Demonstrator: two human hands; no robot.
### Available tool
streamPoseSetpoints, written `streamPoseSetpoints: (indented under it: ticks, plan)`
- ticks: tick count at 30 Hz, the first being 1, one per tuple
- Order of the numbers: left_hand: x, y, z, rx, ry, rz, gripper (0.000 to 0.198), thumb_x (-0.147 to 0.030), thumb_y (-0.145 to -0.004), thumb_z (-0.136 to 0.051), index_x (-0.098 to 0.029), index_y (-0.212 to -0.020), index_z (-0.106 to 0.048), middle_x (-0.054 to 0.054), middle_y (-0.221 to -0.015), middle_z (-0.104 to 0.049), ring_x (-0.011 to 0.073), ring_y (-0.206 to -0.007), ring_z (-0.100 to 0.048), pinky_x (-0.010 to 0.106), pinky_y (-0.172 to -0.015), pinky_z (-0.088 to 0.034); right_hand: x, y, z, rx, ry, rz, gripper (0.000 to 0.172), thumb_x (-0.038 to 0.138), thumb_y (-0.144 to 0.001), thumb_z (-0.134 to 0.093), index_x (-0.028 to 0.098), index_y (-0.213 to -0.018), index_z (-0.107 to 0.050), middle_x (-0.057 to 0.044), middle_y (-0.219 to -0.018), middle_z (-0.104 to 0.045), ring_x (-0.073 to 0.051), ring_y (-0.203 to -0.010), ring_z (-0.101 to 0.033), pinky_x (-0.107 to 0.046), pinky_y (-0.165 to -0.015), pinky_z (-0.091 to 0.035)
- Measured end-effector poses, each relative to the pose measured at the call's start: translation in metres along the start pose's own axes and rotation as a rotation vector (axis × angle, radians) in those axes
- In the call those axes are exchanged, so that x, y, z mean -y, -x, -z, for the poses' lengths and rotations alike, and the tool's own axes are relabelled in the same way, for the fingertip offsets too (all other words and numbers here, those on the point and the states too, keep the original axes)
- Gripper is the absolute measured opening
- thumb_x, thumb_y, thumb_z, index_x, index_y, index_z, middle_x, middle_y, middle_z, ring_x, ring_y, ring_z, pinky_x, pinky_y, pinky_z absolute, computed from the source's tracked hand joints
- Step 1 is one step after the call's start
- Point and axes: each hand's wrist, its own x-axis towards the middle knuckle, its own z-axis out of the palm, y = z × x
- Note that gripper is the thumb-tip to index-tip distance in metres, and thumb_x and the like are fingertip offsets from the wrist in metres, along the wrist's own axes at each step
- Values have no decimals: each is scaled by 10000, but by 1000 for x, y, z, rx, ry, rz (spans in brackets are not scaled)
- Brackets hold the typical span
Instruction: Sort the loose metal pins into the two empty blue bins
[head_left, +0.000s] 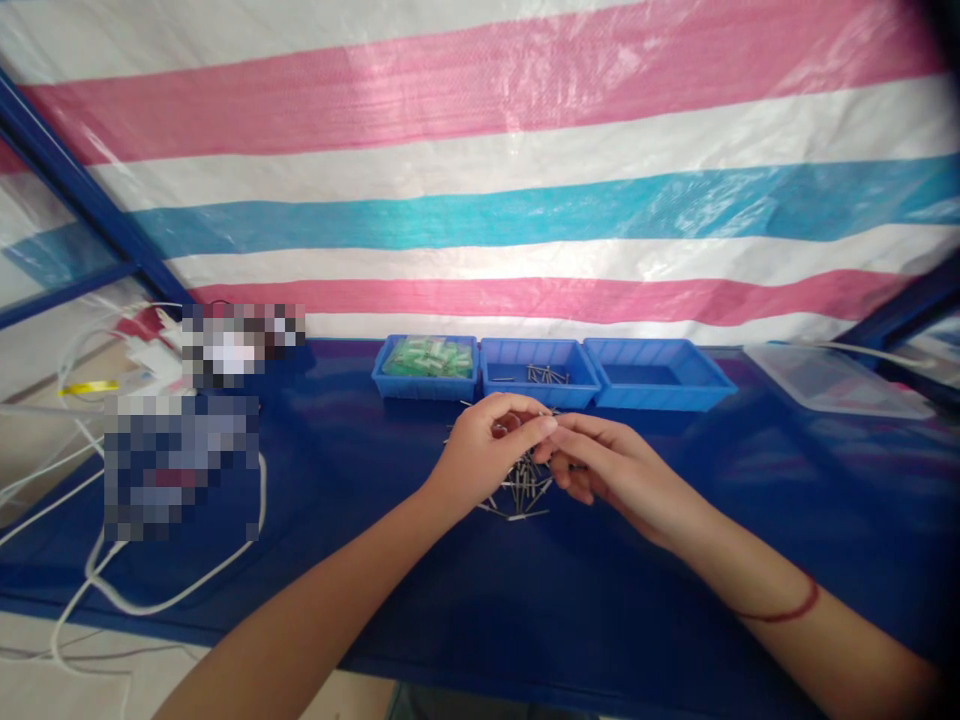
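My left hand and my right hand meet above the blue table, in front of the bins. Thumb and fingers of both are pinched together at one spot. Whatever is between the fingertips is too small and covered to name. Beneath them lies a loose pile of thin metal pins, like nails or rivets, partly hidden by the hands. Behind, a blue bin holds several similar metal pins. To its left, another blue bin is filled with small green pieces in clear wrapping.
A third blue bin stands right of the others, with a clear plastic lid beyond it. White cables loop over the table's left side near blurred-out items. A striped sheet hangs behind, between blue frame posts.
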Motion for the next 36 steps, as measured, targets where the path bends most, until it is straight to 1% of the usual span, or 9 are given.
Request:
streamPoseSetpoints:
  ticks: [7, 13, 17, 21, 23, 25, 28, 32, 36]
  plan:
    - [-4, 2, 1, 32, -17, -38, 201, -337, -829, -629, -173, -922, -697, 53, -904, -689, 149, -788, -607, 260, -723, -468, -1, 2, -2, -31, -92, 30, 264, 425, -824, -626, 162, -833, -625, 13, -604, -531, -88, -487, -439, -216, -409, -315]
    - [0, 1, 1, 10, -10, -70, 200, -333, -827, -642, -198, -962, -700, 51, -953, -676, 148, -819, -599, 271, -762, -473, -2, 4, 1, -215, 6, 263, 205, 363, -796, -679, 196, -898, -617, 43, -551, -546, -84, -431, -439, -217, -392, -347]
    - [-1, 0, 1, 43, -26, -71, 183, -327, -831, -631, -186, -927, -697, 56, -956, -669, 152, -820, -594, 264, -746, -469, 1, 12, -2, -322, 202, 440, 160, 331, -793, -678, 224, -892, -612, 18, -632, -586, -106, -475, -487, -244, -424, -413]
    - [-4, -1, 0, 161, -80, -118, 197, -337, -869, -578, -173, -889, -686, 57, -954, -659, 162, -864, -592, 255, -752, -456, 6, 16, -2, -385, 489, 579, 121, 322, -825, -640, 233, -775, -576, -8, -701, -576, -137, -595, -524, -279, -537, -454]
    - [-4, -3, 1, 197, -117, -109, 240, -351, -902, -526, -174, -962, -675, 55, -967, -662, 166, -882, -591, 257, -770, -448, 12, 10, 1, -402, 614, 609, 172, 330, -841, -614, 226, -722, -544, -7, -680, -555, -137, -594, -509, -279, -541, -431]
    - [-1, -5, 3, 144, -162, -75, 301, -358, -930, -470, -186, -1122, -624, 49, -988, -661, 158, -858, -590, 259, -769, -443, 20, -2, 7, -427, 690, 652, 199, 339, -850, -592, 217, -705, -533, -7, -678, -556, -130, -583, -494, -271, -535, -415]
    - [3, -10, 9, 12, -364, -66, 320, -342, -922, -481, -188, -1185, -582, 35, -932, -650, 138, -753, -564, 260, -725, -431, 29, -32, 21, -509, 797, 719, 158, 328, -861, -568, 204, -764, -560, -10, -714, -591, -124, -605, -511, -262, -580, -427]
    - [2, -8, 9, 225, -684, -248, 182, -319, -895, -543, -200, -922, -677, 31, -920, -661, 166, -848, -558, 301, -818, -391, 28, -69, 42, -497, 968, 704, 99, 272, -847, -560, 181, -878, -583, -29, -777, -630, -125, -588, -513, -277, -613, -426]
    - [-3, 4, -3, 351, -1013, -314, 213, -404, -848, -610, -215, -884, -700, 58, -932, -649, 221, -893, -517, 348, -770, -354, 18, -71, 44, -448, 1069, 663, 211, 247, -824, -570, 172, -1021, -576, -58, -873, -632, -149, -632, -524, -303, -653, -428]
